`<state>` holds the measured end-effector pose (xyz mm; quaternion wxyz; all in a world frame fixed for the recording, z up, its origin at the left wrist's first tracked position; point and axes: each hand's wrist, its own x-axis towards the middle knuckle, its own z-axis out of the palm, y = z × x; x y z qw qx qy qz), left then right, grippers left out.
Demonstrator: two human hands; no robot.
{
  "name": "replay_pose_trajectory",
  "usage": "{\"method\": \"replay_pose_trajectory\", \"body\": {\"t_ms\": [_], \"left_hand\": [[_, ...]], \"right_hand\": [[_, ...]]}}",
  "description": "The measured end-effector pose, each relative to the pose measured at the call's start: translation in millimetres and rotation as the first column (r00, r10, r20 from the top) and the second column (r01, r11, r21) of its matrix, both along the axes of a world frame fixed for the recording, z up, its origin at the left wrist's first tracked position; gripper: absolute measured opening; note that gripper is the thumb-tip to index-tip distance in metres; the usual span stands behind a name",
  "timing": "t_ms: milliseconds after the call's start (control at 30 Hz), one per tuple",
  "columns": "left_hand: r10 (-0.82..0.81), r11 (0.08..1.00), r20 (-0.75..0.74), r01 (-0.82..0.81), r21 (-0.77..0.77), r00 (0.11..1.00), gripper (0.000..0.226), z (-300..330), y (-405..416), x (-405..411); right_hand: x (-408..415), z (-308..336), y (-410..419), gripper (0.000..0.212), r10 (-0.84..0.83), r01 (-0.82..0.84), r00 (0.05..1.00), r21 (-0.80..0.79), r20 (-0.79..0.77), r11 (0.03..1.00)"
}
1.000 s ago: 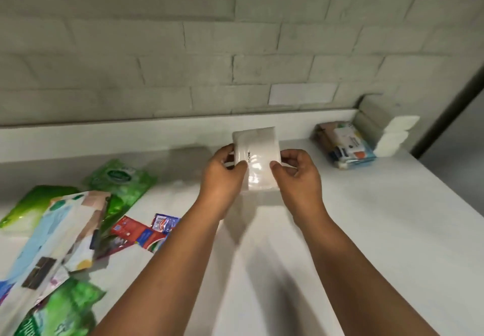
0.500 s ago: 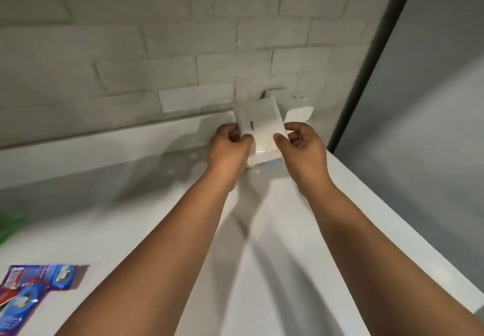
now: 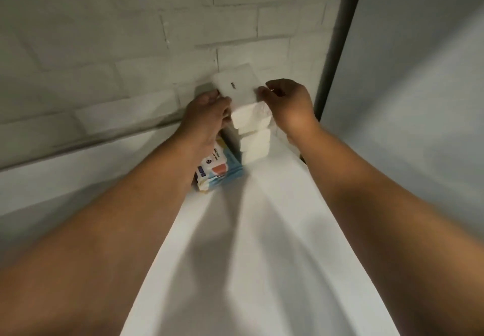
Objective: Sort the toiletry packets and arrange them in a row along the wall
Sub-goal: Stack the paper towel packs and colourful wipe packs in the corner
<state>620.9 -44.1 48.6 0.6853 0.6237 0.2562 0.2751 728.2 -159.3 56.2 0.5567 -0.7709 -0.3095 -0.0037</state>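
The left forearm hides part of the blue packets; the white packet's small print is unreadable.

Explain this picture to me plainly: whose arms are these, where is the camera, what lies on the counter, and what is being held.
No machine here: a person's two bare arms, filmed by a camera worn on the head, looking forward and down. The left hand and right hand hold a white packet between them, one at each side, against the brick wall. It sits atop a stack of similar white packets on the white counter. Beside the stack lies a pile of blue-and-white printed packets, partly hidden by the left arm.
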Motion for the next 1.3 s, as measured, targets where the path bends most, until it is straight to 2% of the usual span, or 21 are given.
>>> {"method": "replay_pose_trajectory", "body": {"t_ms": [167, 367, 533, 733, 1133, 1300], "left_hand": [[0.029, 0.998, 0.013, -0.028, -0.048, 1.0, 0.01, 4.5, 13.3, 26.1], [0.05, 0.996, -0.017, -0.052, -0.076, 0.999, 0.011, -0.4, 24.0, 42.9], [0.07, 0.994, -0.023, -0.071, -0.083, 0.997, 0.035, -5.6, 32.2, 52.0], [0.078, 0.991, -0.035, -0.081, -0.105, 0.996, 0.043, -7.8, 34.2, 57.6], [0.097, 0.992, -0.123, -0.106, -0.069, 0.988, 0.041, -8.6, 32.8, 63.8], [0.118, 0.99, -0.158, -0.128, -0.052, 0.98, 0.019, -9.6, 34.3, 64.1]], "right_hand": [[30.4, -0.4, 17.8, 0.029, 0.014, -0.015, 1.0, -0.064, -0.014, 0.998], [48.2, -7.9, 31.4, 0.032, 0.044, -0.046, 0.996, -0.031, -0.075, 0.998], [55.4, -8.1, 36.1, 0.034, 0.063, -0.065, 0.994, -0.023, -0.085, 0.998], [62.7, -14.5, 38.1, 0.041, 0.078, -0.081, 0.99, -0.024, -0.121, 0.996], [69.5, -14.2, 38.3, 0.033, 0.129, -0.14, 0.978, -0.061, -0.166, 0.988], [65.9, -10.8, 38.0, 0.032, 0.139, -0.15, 0.978, -0.059, -0.152, 0.987]]}}
